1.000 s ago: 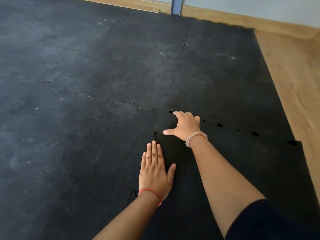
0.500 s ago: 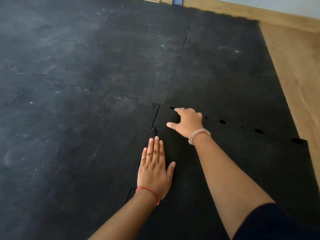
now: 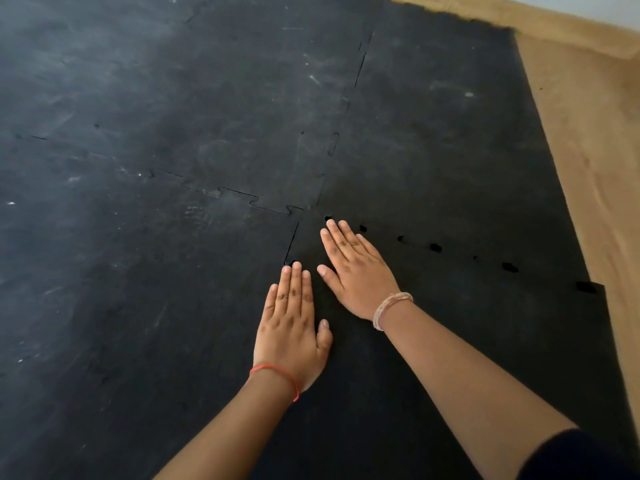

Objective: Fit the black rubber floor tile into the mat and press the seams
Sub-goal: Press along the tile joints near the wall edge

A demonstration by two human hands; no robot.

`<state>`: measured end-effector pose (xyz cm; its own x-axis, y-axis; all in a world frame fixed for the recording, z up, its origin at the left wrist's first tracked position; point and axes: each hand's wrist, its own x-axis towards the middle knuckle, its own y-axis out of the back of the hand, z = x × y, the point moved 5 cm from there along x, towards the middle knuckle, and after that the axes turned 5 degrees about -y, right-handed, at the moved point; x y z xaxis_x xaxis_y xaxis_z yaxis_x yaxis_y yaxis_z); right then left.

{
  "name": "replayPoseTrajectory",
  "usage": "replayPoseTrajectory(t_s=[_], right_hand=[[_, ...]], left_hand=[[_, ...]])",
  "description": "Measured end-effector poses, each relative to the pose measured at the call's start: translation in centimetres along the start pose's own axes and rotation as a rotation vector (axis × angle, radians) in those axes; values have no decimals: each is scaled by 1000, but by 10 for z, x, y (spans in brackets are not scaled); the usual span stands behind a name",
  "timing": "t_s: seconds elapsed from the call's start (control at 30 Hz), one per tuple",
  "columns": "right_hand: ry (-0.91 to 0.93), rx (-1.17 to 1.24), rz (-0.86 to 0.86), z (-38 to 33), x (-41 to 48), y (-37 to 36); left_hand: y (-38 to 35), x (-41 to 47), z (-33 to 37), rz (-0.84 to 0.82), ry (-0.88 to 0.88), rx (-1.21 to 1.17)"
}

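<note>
We see both palms flat on the black rubber floor tile, which fills the mat's corner at four o'clock. The left hand lies spread, fingers together, gripping nothing, fingertips at the jigsaw seam. The right hand is flat too, toward one o'clock. The seam's matte, scuffed rubber shows small dark gaps toward three o'clock, beside tan wooden floor.
</note>
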<state>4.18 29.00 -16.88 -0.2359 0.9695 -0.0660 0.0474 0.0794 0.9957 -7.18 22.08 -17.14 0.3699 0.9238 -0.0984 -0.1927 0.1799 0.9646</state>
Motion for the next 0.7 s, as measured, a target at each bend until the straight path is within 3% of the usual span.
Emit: replayPoseTrajectory(t_s=[0.3,0.4,0.47,0.53,0.7], right_hand=[[41,-6,-246,4,19,2],[-50,25,-91,2,3,2],[-324,67,100,14,-11,1],[-545,74,184,25,-17,-1],[-497,27,74,24,-2,-11]], left_hand=[[3,5,-2,-39,-2,25],[11,31,-3,-18,-18,22],[14,58,-6,-3,-33,30],[13,76,-7,-13,-72,43],[2,81,-11,-16,-109,62]])
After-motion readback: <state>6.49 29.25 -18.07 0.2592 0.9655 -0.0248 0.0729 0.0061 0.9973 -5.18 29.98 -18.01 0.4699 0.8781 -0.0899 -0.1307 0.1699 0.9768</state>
